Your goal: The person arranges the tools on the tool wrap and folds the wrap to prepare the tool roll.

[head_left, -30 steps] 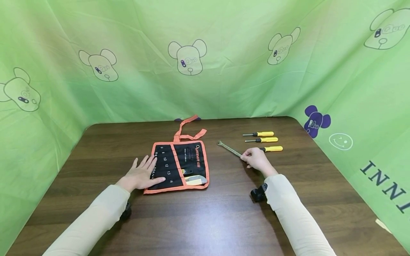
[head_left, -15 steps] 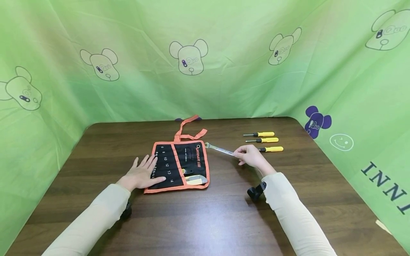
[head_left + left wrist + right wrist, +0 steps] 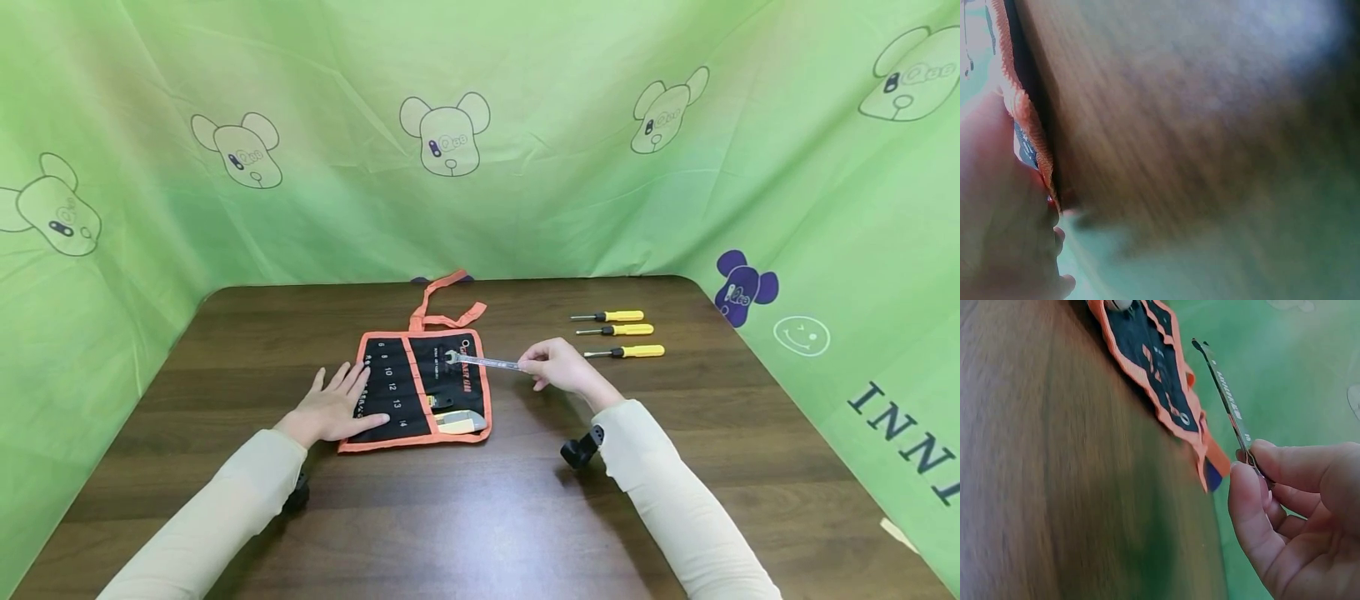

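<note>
A black tool pouch (image 3: 442,375) with orange edging lies flat on the table, its left part marked with sizes. My left hand (image 3: 330,408) rests on its left side with fingers spread. In the left wrist view that hand (image 3: 997,206) lies along the orange edge (image 3: 1022,106). Between thumb and fingers my right hand (image 3: 558,367) pinches one end of a silver combination wrench (image 3: 487,362); its open-jaw end points left and overlaps the pouch. The right wrist view shows the wrench (image 3: 1229,394) raised, with thumb and forefinger at its lower end. A utility knife (image 3: 460,422) sits in the pouch's lower right pocket.
Three yellow-handled screwdrivers (image 3: 633,352) lie side by side at the right rear of the wooden table (image 3: 450,517). Orange tie straps (image 3: 450,319) stretch behind the pouch. A green printed cloth (image 3: 525,208) hangs around the table's back and sides.
My right hand has carried the wrench leftward from beside the screwdrivers until its head came over the pouch. The left hand has stayed on the pouch.
</note>
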{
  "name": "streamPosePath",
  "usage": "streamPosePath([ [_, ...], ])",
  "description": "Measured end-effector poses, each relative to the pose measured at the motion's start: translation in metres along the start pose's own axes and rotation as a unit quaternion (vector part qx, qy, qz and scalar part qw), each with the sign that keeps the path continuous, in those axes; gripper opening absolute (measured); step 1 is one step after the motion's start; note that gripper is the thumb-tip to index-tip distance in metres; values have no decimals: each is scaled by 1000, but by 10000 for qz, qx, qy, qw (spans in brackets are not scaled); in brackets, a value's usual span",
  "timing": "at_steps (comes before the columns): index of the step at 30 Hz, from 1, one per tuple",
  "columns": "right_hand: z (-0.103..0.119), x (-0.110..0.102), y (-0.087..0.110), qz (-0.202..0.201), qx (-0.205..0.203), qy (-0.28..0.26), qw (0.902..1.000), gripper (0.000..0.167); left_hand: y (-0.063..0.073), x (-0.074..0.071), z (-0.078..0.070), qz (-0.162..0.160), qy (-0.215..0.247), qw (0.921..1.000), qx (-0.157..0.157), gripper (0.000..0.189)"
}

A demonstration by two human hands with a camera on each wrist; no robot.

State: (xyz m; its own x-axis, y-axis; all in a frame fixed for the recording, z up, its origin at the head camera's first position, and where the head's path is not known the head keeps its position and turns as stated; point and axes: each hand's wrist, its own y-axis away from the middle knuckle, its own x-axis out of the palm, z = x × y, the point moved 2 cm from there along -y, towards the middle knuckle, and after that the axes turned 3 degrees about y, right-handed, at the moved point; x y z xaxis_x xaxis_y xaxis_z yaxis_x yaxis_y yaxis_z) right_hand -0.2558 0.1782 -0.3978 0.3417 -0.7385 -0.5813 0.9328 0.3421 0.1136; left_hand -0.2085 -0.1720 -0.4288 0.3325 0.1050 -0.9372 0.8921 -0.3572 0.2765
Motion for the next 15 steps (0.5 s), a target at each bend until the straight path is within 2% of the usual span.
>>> streamPosePath([
  [7, 9, 15, -4, 258, -6, 148, 9996, 13, 0, 0, 0, 3, -1, 10000, -15, 95],
  [15, 14, 29, -7, 497, 72, 33, 9987, 12, 0, 1, 0, -17, 27, 10000, -51, 95],
])
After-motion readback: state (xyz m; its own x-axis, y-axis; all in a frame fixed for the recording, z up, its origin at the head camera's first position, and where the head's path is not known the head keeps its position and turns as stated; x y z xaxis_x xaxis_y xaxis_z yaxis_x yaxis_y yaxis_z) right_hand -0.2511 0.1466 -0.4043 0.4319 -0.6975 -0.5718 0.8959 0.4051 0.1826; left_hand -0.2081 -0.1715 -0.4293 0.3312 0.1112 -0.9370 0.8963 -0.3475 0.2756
